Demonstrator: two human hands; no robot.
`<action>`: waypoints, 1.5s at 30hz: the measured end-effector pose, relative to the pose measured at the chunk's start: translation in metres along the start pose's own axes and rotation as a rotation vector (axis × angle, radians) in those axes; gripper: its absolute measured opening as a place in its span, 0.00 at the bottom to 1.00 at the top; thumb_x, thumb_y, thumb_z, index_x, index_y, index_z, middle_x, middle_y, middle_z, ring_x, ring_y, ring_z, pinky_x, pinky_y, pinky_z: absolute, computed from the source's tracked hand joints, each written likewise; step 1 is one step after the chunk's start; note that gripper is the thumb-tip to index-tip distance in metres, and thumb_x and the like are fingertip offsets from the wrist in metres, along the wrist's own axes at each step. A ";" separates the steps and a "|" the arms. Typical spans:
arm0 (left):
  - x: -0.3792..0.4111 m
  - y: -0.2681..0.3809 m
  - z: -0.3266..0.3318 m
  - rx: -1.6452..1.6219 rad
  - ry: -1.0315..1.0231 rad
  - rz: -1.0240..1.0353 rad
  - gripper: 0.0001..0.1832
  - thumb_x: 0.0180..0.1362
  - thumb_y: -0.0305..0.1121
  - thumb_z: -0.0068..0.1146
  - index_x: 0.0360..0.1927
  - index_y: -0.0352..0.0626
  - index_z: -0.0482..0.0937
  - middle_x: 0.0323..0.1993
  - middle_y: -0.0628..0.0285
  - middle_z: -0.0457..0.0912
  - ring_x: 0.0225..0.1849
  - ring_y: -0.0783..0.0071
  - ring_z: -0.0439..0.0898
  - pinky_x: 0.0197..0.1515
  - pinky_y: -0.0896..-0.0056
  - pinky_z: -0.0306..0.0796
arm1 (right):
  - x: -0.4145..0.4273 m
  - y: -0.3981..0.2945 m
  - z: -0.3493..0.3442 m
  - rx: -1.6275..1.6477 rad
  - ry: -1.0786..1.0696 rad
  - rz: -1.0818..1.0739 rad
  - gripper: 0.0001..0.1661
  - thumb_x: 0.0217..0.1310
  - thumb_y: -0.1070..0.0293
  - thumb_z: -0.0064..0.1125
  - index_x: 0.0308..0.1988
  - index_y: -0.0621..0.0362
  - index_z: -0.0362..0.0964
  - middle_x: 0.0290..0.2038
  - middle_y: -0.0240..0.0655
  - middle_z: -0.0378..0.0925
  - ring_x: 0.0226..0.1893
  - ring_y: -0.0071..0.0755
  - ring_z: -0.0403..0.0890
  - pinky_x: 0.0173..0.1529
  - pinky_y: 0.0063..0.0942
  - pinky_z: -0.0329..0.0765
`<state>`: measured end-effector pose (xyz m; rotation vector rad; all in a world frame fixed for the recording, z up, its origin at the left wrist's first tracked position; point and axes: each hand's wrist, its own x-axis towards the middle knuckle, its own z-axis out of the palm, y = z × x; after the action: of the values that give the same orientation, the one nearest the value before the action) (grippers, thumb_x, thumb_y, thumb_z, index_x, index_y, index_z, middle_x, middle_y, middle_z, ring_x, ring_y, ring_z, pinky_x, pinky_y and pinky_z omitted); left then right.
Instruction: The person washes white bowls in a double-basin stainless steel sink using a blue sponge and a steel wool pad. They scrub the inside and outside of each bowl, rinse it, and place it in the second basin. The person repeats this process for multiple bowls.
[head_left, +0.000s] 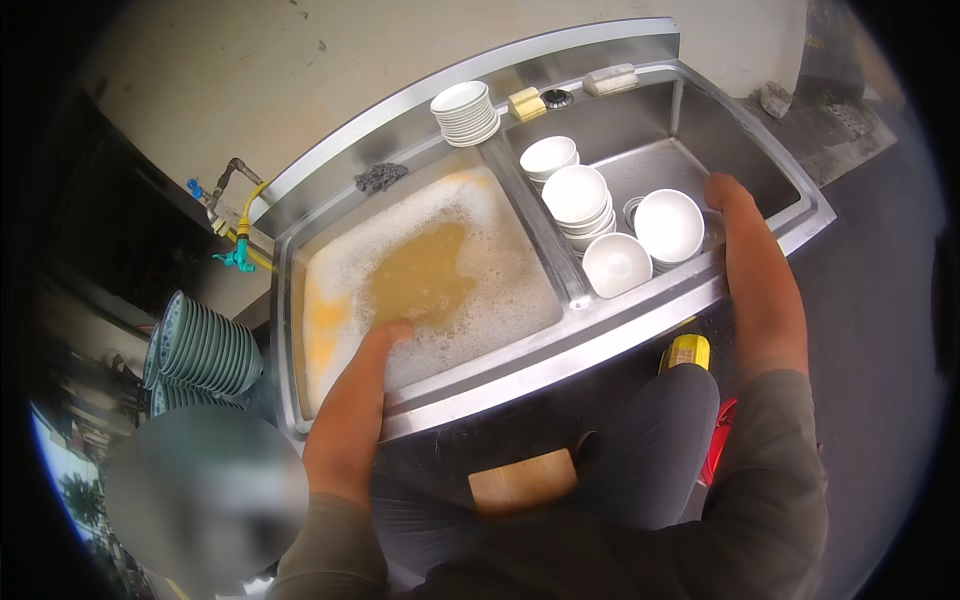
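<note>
My left hand (399, 329) dips into the murky, foamy water (420, 277) of the left sink basin (559, 304). Its fingers are under the surface, so whatever they touch is hidden. Over the right sink basin (739, 120), my right hand (726, 192) is lowered near the right wall. Its fingers are turned away and I cannot tell whether they hold anything. Nearest to it is a stack of white bowls (670, 225). Further left in that basin are a single-looking white bowl (617, 265), a taller bowl stack (576, 195) and another bowl stack (550, 157).
White saucers (463, 112) are stacked on the back ledge, beside a yellow sponge (526, 103). A dark scouring pad (381, 177) lies behind the left basin. A teal tap (237, 256) and stacked green-rimmed dishes (210, 345) stand left. A wooden block (523, 480) is below the sink front.
</note>
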<state>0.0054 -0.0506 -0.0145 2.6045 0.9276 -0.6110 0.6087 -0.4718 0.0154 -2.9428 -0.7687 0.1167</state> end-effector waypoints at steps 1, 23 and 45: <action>-0.002 -0.002 0.001 -0.018 0.016 -0.001 0.29 0.65 0.45 0.52 0.66 0.40 0.76 0.60 0.39 0.80 0.64 0.44 0.77 0.68 0.54 0.68 | 0.000 0.001 -0.007 0.054 0.043 0.059 0.22 0.63 0.69 0.52 0.55 0.60 0.81 0.57 0.54 0.81 0.61 0.59 0.79 0.64 0.47 0.77; -0.001 -0.003 0.003 -0.256 0.197 0.110 0.29 0.64 0.41 0.58 0.67 0.40 0.74 0.61 0.38 0.79 0.64 0.43 0.77 0.66 0.54 0.69 | -0.306 -0.425 0.002 0.485 0.140 -0.995 0.25 0.66 0.65 0.61 0.60 0.58 0.71 0.60 0.50 0.74 0.61 0.56 0.75 0.62 0.46 0.74; -0.027 -0.001 -0.037 -1.533 0.492 -0.102 0.25 0.65 0.31 0.60 0.65 0.40 0.71 0.52 0.51 0.82 0.47 0.59 0.83 0.42 0.55 0.79 | -0.229 -0.529 0.072 0.644 0.187 -0.584 0.20 0.74 0.58 0.53 0.56 0.60 0.72 0.53 0.56 0.80 0.55 0.61 0.80 0.58 0.49 0.76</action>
<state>-0.0034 -0.0481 0.0303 1.2614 1.0126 0.6084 0.1470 -0.1194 0.0154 -2.0162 -1.2368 0.0310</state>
